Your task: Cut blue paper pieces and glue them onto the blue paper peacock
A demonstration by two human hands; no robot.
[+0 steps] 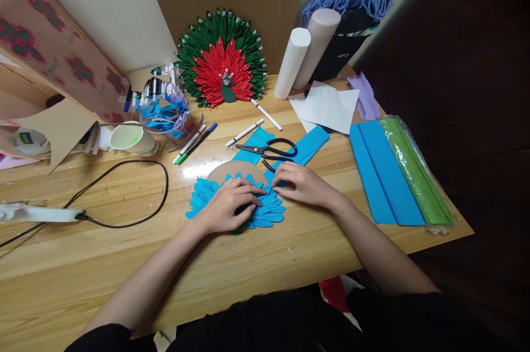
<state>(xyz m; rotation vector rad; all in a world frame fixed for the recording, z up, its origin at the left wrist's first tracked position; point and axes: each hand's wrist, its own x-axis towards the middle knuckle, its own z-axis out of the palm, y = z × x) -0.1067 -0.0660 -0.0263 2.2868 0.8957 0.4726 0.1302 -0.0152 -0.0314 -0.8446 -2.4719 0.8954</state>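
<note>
Blue paper petals point(269, 214) overlap in a fan on a round piece of brown cardboard point(238, 169), which lies flat on the wooden table. My left hand point(234, 203) rests on the petals, fingers stretched out over them. At the fan's right edge, my right hand point(304, 183) has thumb and fingertips pinched together by a petal; whatever is between them is too small to make out. Just beyond that hand lie black-handled scissors point(265, 150), across strips of blue crepe paper point(304, 147).
A green and red paper peacock point(226, 64) leans at the back. White rolls point(292, 64) stand right of it, near white sheets point(331, 106). Folded blue paper point(385, 175) lies right. Markers point(196, 142), a paper cup point(132, 139) and a glue gun point(41, 213) with its cord are left.
</note>
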